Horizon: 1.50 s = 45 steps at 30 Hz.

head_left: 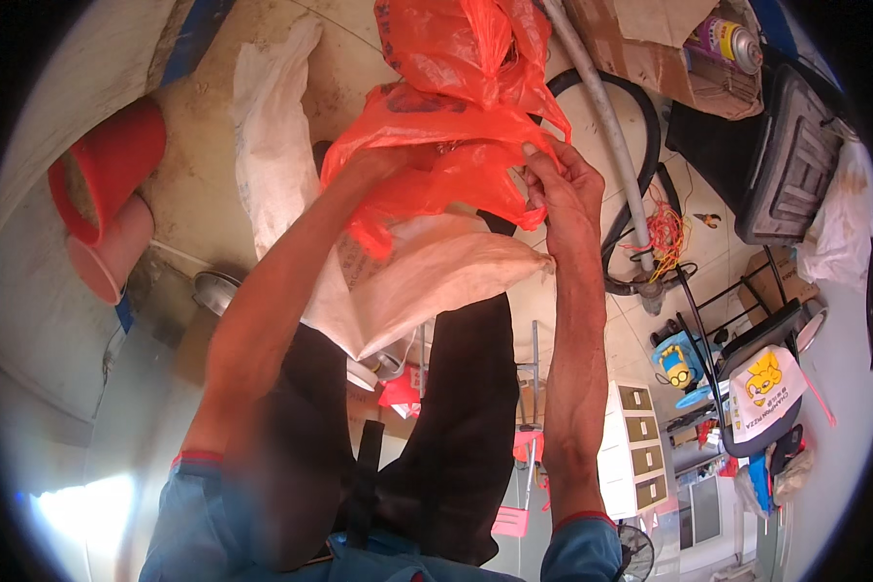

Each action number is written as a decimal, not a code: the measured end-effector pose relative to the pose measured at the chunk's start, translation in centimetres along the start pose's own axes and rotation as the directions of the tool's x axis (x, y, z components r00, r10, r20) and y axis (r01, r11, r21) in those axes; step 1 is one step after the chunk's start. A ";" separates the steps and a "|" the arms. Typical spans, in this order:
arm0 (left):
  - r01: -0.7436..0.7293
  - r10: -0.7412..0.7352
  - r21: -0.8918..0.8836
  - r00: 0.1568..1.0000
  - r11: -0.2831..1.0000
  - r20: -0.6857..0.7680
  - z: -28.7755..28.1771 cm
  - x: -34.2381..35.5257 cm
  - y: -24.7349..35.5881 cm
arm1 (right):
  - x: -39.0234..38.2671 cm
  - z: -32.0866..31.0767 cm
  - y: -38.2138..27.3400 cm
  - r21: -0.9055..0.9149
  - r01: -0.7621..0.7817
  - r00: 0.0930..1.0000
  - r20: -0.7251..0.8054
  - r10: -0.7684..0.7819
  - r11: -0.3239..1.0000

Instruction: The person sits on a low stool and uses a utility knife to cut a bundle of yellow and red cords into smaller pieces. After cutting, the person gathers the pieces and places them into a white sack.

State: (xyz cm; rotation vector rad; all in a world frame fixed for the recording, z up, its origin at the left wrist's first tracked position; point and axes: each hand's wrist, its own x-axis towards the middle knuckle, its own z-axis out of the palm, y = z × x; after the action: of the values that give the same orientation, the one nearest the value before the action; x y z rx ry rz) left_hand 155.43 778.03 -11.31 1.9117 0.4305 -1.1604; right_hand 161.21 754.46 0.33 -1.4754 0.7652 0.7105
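A thin red plastic bag [436, 165] is spread open in front of me above a white woven sack [446, 264]. My right hand [574, 189] pinches the bag's right edge between thumb and fingers. My left hand [386, 163] reaches into the bag's mouth from the left, and the red plastic hides its fingers. Beyond, another red plastic bag [456, 48], bunched at its top, rests against the far side. The woven sack drapes over my dark-trousered legs, and a long flap of it stretches up to the far left.
At left stand a red bucket [126, 155] and a pink bucket [121, 247]. A grey pole [606, 116] and black hose [655, 116] lie at right, near tangled red and yellow string [665, 233]. A cardboard box [640, 58] holds a spray can [737, 44]. A black chair [761, 378] stands further right.
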 end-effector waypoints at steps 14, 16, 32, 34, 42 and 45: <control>-0.238 0.240 -0.032 0.969 0.971 0.063 -5.9 -14.9 8.3 | 1.4 -2.6 -2.4 -0.010 0.176 0.983 -0.043 -0.177 0.984; -0.447 0.443 0.163 0.894 0.880 0.057 -5.8 -18.7 7.4 | 1.2 -2.9 -2.5 -0.019 0.137 0.989 -0.056 -0.138 0.990; -0.403 0.644 0.739 0.763 0.539 -0.054 -7.6 -26.0 15.3 | -6.9 -5.0 2.5 -0.016 0.192 0.981 0.006 -0.192 0.981; -0.354 0.672 0.827 0.740 0.437 -0.038 -7.5 -26.5 19.7 | -8.0 -5.7 2.0 0.084 0.166 0.986 -0.033 -0.164 0.982; -0.360 0.775 0.895 0.632 0.262 0.027 2.6 -23.3 29.1 | -7.1 -17.0 5.2 0.248 0.009 0.983 -0.178 0.037 0.969; -0.506 0.783 0.831 0.604 0.230 0.151 9.0 -20.3 27.1 | -7.2 -20.6 6.7 0.315 -0.032 0.980 -0.174 0.091 0.949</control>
State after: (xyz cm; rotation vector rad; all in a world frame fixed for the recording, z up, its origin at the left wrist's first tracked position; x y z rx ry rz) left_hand 157.58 757.45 16.97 2.6568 -0.9689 -0.4169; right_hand 151.26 734.14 3.13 -1.2438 1.0231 0.4750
